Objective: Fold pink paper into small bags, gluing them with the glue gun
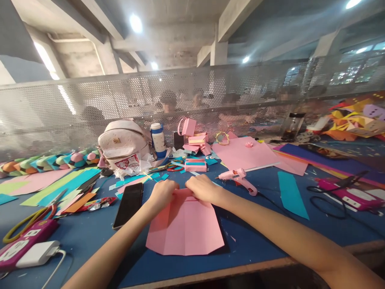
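A creased pink paper sheet (189, 228) with cut corners lies before me on the blue table. At its far edge, my left hand (164, 192) grips the left side with curled fingers. My right hand (203, 188) is closed on the same far edge, to the right. The fingertips of both hands are partly hidden. A black phone (128, 204) lies left of the paper. To the right rests a pink glue gun (239, 178), its nozzle pointing left. Just beyond my hands stands a small pink paper box (195, 165) with a blue band.
Behind are a white backpack (123, 140), a bottle (158, 140) and a perforated metal screen (186, 84). Scissors (52, 206) and a purple power strip (33, 241) sit left. At right lie a blue paper strip (291, 194) and another power strip (349, 194) with cables.
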Tool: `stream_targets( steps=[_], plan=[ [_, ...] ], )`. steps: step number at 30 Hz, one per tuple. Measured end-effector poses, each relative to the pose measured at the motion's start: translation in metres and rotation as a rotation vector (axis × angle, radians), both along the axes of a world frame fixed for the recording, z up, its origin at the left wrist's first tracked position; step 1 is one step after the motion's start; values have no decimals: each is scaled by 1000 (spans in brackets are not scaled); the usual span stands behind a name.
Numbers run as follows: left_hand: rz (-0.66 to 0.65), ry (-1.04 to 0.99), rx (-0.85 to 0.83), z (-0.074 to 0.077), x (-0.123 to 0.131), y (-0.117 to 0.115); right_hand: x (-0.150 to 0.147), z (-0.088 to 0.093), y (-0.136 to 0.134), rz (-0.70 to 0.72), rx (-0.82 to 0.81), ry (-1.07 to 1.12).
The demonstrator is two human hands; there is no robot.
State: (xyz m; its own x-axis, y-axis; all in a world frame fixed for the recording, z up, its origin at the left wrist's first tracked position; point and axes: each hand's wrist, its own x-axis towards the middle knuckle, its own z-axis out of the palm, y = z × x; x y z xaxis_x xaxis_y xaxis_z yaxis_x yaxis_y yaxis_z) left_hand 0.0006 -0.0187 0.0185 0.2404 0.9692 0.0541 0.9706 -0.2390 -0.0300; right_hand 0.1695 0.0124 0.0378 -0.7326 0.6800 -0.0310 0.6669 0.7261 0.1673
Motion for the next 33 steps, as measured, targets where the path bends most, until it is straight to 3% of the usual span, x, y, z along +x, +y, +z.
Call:
stream_targets(
  steps=[8, 13, 20, 33],
  plan=[
    [19, 61, 1, 4, 2, -4, 4, -2, 1, 5, 2, 28],
    [65, 74, 55, 1, 2, -5, 6, -5, 12, -1, 58, 110],
    [81, 18, 45, -6, 4, 0, 9, -11, 25, 28, 6, 162],
    [69, -56, 24, -2, -11, 4, 3, -1, 10, -38, -5, 134]
  ],
)
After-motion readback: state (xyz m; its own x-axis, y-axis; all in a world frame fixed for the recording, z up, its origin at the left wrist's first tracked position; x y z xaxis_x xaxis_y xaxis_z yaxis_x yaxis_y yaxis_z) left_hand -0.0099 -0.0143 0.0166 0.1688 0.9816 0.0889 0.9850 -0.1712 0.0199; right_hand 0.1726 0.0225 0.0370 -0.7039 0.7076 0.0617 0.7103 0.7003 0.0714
